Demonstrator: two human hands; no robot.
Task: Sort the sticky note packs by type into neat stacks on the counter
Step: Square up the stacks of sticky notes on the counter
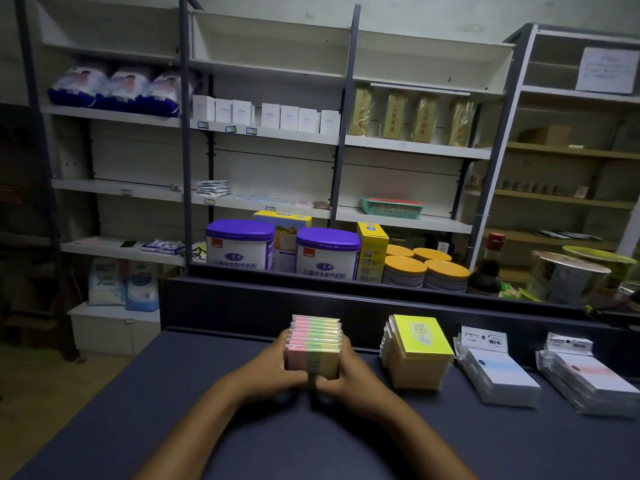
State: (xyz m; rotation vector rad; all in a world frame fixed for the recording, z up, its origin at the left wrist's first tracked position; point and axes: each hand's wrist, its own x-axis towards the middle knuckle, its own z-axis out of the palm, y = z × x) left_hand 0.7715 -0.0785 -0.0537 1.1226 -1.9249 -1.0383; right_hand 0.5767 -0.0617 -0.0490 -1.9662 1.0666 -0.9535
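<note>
Dark blue tabletop [173, 393] seen from the near edge, with four stacks of sticky note packs set in a row along its far side. Leftmost, a stack of pink, green and yellow striped packs [314, 344] stands near the middle of the tabletop, clasped from both sides: the left hand [273, 370] wraps its left face with fingers curled round it, and the right hand [349, 375] wraps its right face likewise, the thumbs meeting at the near face low down. To its right, apart from it, stands a stack of yellow packs [417, 355], the top one marked 2207. Further right lies a lower stack of clear-wrapped white packs with a pale blue band [495, 372], and at the far right edge a similar stack with a pale pink band [588, 379]; the two lie near each other without touching. Behind the tabletop's raised back ledge stand two purple-lidded tins [327, 252], a yellow box [372, 251] and orange-lidded tins [426, 271], with shop shelving [346, 140] beyond
</note>
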